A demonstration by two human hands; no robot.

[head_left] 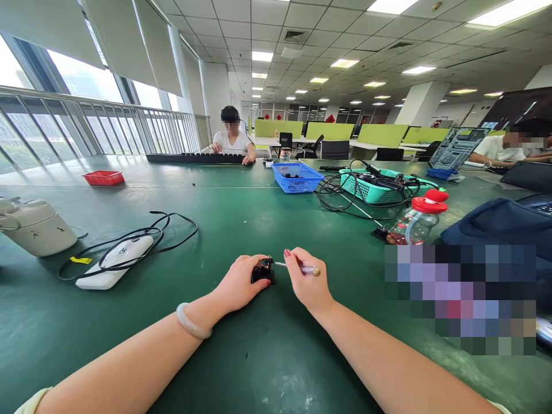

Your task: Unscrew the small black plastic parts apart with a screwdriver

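Observation:
My left hand (245, 282) is closed around a small black part (261, 275) resting on the green table (207, 356); its exact kind is hard to make out. Held in my right hand (309, 282) is a screwdriver (309, 269) with a clear, yellowish-ended handle. The thin metal shaft points left, and its tip meets the upper right side of the black part. My fingers cover much of that part and of the handle.
To the left lie a white power strip (118, 261) with a black cord and a pale pot (41, 227). Farther off are a red tray (103, 177), a blue basket (296, 177) and a teal basket (379, 187) with cables. A red-lidded bottle (416, 221) stands right. A person (233, 138) sits opposite.

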